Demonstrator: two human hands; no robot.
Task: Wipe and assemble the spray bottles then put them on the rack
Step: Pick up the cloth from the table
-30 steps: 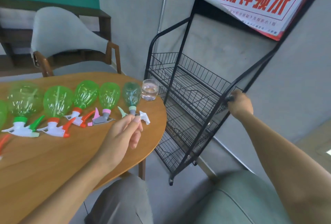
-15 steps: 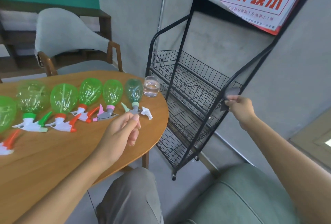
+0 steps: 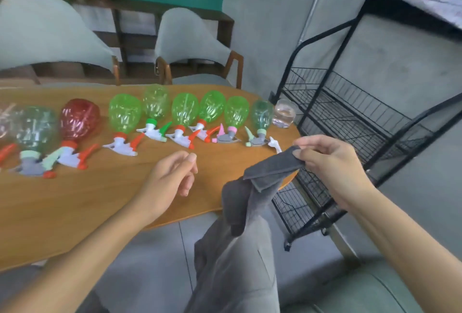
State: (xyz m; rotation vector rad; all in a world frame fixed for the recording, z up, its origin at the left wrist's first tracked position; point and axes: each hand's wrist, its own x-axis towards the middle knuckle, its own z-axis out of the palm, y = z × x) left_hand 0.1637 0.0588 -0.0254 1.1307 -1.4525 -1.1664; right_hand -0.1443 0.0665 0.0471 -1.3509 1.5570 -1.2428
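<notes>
Fingertips [image 3: 298,154] of the right hand [image 3: 332,162] pinch a corner of a grey cloth [image 3: 260,182], which a second ago was not in view, when this hand was over at the black wire rack [image 3: 350,122]. The cloth now hangs past the table's right end, over the lap. The left hand [image 3: 170,177] hovers above the table's near edge, loosely curled and holding nothing. By my reading, wiping can now start. The spray bottles [image 3: 185,110] lie in a row along the far side of the table [image 3: 75,202], the last one beside a glass [image 3: 283,114] at the right end. The near half of the table is bare wood, and the rack stands close off the right end with its shelves empty.
</notes>
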